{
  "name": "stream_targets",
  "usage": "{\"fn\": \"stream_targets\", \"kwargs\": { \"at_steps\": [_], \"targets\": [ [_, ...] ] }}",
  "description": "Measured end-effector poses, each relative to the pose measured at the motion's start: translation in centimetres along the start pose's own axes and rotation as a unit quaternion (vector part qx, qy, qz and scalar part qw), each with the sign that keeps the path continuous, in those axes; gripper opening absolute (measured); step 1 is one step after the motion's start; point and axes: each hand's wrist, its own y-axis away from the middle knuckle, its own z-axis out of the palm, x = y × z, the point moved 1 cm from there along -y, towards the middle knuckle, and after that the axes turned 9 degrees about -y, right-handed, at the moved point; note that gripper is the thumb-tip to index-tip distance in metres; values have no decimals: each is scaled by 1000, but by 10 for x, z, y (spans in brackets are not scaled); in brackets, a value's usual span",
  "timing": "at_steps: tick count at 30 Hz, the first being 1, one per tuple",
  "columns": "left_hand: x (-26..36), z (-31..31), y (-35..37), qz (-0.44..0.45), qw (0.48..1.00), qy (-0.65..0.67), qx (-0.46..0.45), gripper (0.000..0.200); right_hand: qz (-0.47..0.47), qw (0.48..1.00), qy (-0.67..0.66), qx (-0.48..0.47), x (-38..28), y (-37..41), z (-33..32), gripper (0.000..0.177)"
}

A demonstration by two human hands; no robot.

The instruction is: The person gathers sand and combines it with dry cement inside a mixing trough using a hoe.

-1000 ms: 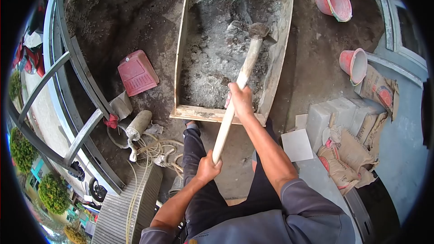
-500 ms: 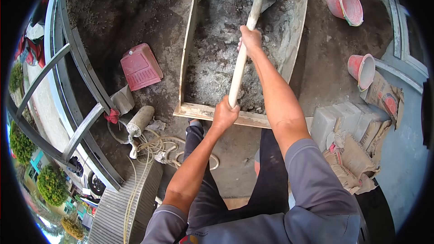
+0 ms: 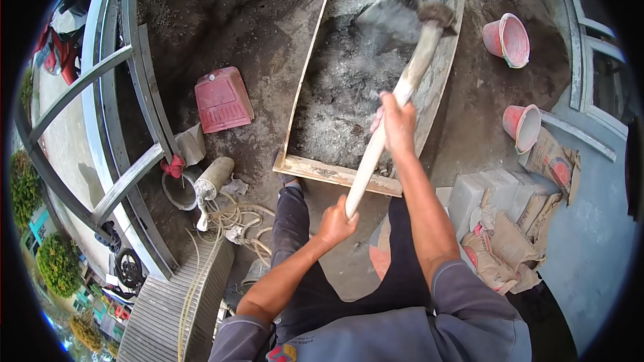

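Both my hands grip a hoe with a pale wooden handle. My left hand is closed round the butt end, close to my body. Farther up the handle, my right hand is wrapped around it. The metal blade, blurred by motion, is over the far part of a wooden mixing box and points left. Grey powdery mix with darker patches fills the box.
A red plastic tub lies left of the box. Two red buckets are on the right, above grey blocks and paper sacks. A coiled hose lies by my left leg, near a metal frame.
The hoe has come up from the mix, its blade now raised and swung to the left of the handle. Both hands moved with it. The view has shifted and turned slightly.
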Motion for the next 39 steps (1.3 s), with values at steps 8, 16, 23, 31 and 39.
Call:
{"fn": "stream_targets", "kwargs": {
  "at_steps": [8, 16, 23, 31, 39],
  "targets": [
    [28, -25, -171, -28, 994, 63, 83, 24, 9, 997, 63, -42, 21, -190, 74, 31],
    [29, 9, -89, -127, 988, 64, 52, 28, 80, 991, 100, -49, 93, -152, 32, 27],
    [14, 43, 27, -68, 998, -4, -10, 33, 122, 991, 2, -46, 38, -17, -40, 19],
    [76, -38, -193, 43, 993, -11, 107, 27, -36, 994, -10, -100, -73, -188, 55, 33],
    [32, -41, -154, -130, 989, 25, 64, 27, 111, 991, 33, -65, 79, -207, 87, 31]
  ]
}}
